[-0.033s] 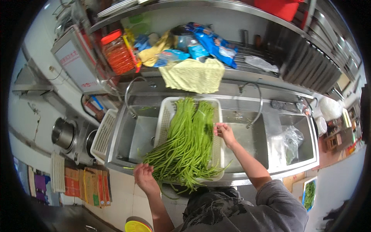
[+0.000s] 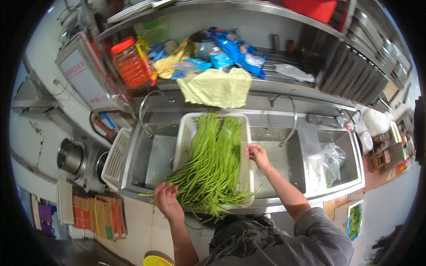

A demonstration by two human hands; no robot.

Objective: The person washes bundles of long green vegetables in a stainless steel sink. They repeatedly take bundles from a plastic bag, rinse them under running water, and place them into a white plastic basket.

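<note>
A big heap of long green beans [image 2: 213, 159] lies in a white perforated plastic basket [image 2: 246, 133], which rests across the sink. Their tips spill over its near left corner and front rim. My left hand [image 2: 167, 200] is beside these loose tips, palm upward and fingers loosely bent and apart. Over the basket's right rim hovers my right hand [image 2: 257, 156], its fingers slightly curled with gaps between them. Nothing shows in either hand.
Left and right of the basket are steel basins [image 2: 159, 155] with curved taps [image 2: 293, 115]. A clear plastic bag [image 2: 332, 162] lies in the far-right basin. Above, a yellow cloth [image 2: 217, 86] hangs from a shelf holding a red-lidded jar [image 2: 130, 62]. Flattened cardboard [image 2: 100, 215] stands at lower left.
The whole view has shifted slightly left. My right hand sits a little farther right of the beans, and my left hand a little closer to their tips.
</note>
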